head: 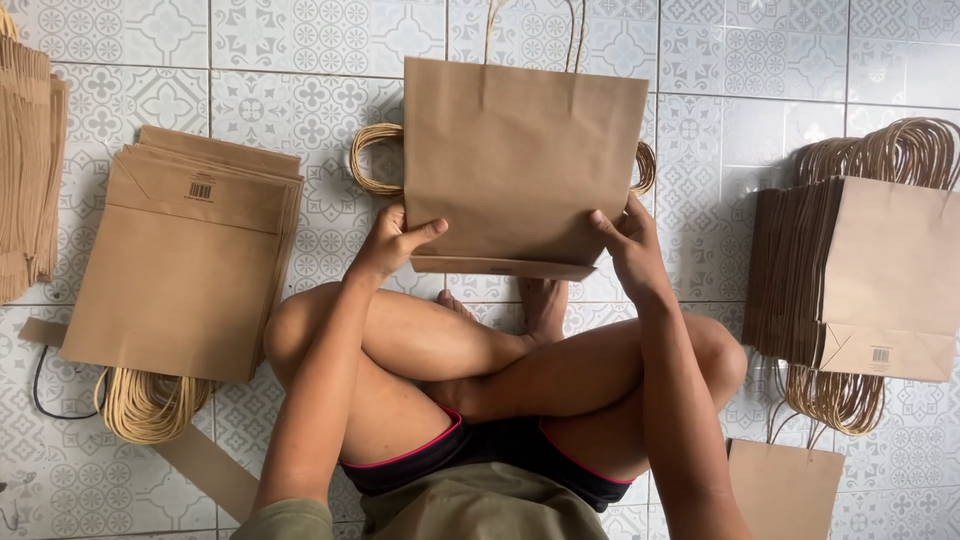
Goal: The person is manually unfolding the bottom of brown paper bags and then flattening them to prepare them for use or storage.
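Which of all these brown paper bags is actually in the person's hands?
The single bag at top centre, gripped at its bottom corners by the left hand and right hand. The others lie stacked on the floor.

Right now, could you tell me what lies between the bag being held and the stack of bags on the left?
In the head view, only bare patterned floor tile and one looped handle separate the held bag from the left stack.

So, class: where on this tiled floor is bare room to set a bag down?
Bare tile lies between the left stack and the held bag, and between that bag and the right stack. The floor's edges are crowded with stacks and looped handles.
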